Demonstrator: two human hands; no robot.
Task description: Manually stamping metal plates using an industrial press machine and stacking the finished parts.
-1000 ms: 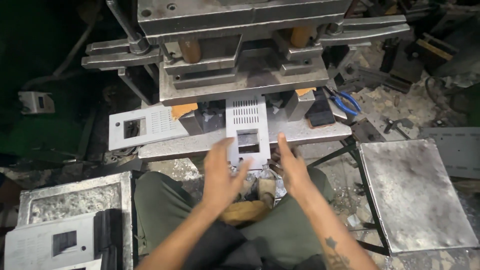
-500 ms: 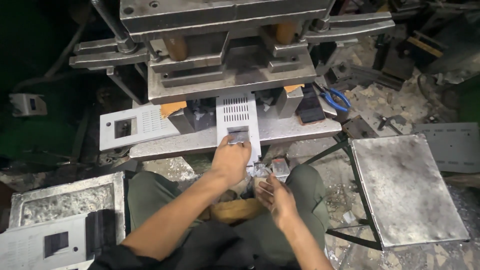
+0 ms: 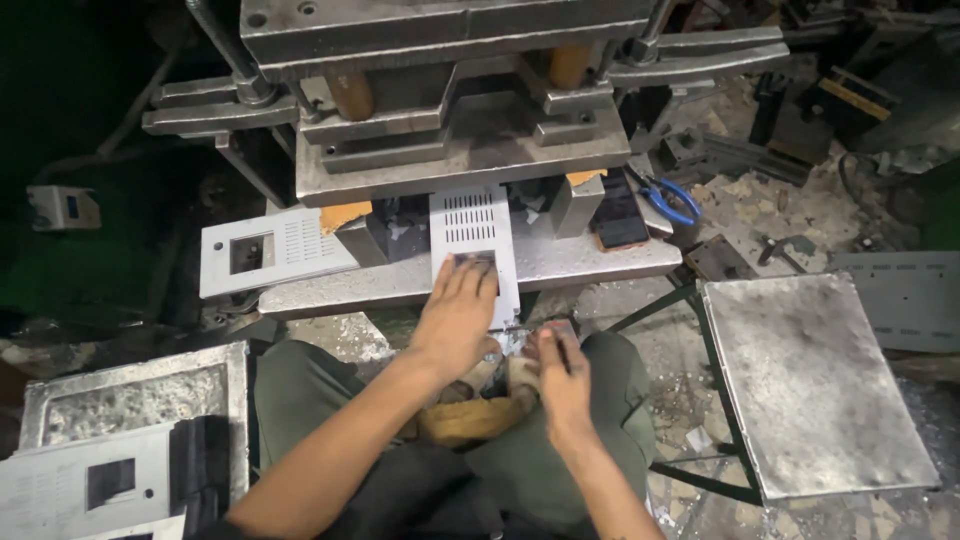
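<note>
A flat grey metal panel with rows of slots and a square cut-out lies on the steel bed of a heavy press, half under the upper die. My left hand lies flat on the panel's near end, fingers over the cut-out. My right hand is lower, at the bed's front edge above my lap, fingers curled at the panel's near corner; what they grip cannot be made out. A second, similar panel lies on the left of the bed.
A stack of punched panels sits in a metal tray at my lower left. A bare metal stand top is at my right. Blue-handled pliers and a dark phone-like slab rest on the bed's right. Scrap litters the floor.
Both hands were raised and open a second ago. The left hand has come down flat on the panel and the right has dropped to the bed's front edge. The panel sits further under the die.
</note>
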